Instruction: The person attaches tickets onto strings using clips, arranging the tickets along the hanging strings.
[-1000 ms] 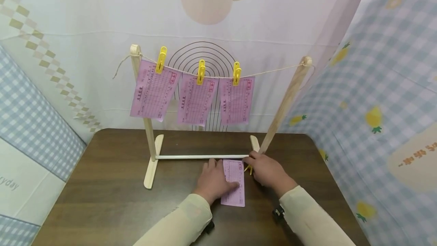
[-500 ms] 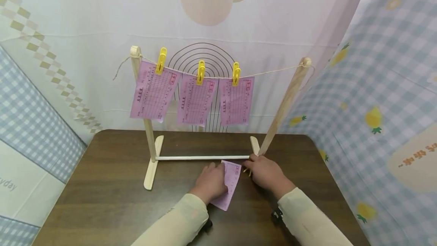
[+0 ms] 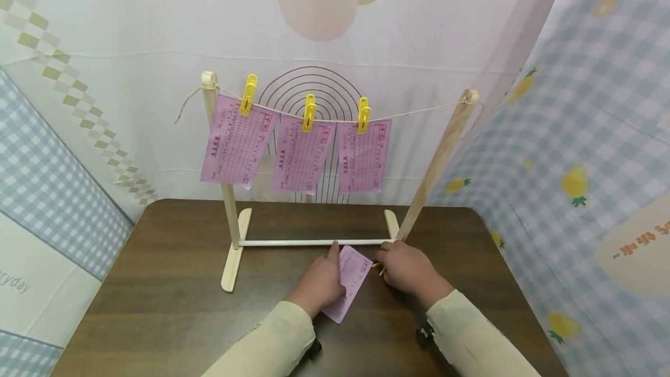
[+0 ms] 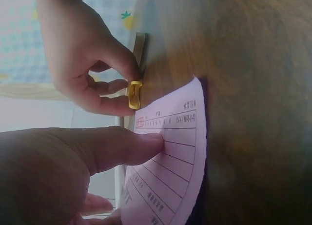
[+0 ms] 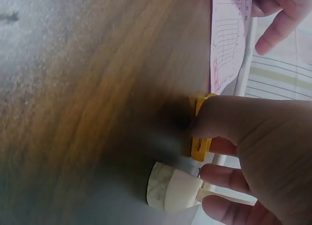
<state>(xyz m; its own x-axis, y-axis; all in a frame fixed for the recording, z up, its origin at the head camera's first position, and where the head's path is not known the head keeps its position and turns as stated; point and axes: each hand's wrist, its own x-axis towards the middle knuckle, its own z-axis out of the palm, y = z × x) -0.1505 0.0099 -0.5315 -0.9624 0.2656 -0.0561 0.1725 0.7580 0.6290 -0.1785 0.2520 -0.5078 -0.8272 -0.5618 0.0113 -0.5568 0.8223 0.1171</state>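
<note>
My left hand [image 3: 321, 284] holds a pink printed slip [image 3: 356, 272] low over the table, its thumb lying across the paper in the left wrist view. In the head view its index finger points out toward the white crossbar. Beside the slip's far corner, my right hand [image 3: 410, 266] pinches a yellow clothespin [image 5: 200, 151] between thumb and fingers. In the left wrist view the clothespin's end sits right at the slip's edge. Above, three more pink slips [image 3: 361, 159] hang from a string [image 3: 413, 111], each under its own yellow clothespin [image 3: 363, 115].
A wooden stand carries the string between its left post [image 3: 229, 214] and right post [image 3: 442, 153]. A white crossbar [image 3: 288, 243] joins the posts low down, just beyond both hands. The brown table [image 3: 157, 295] backs onto a patterned curtain [image 3: 131, 132].
The slip, flat and upright on the table before, is now gripped by my left hand and turned, its top toward the right hand. My right hand stays nearly in place with the clothespin.
</note>
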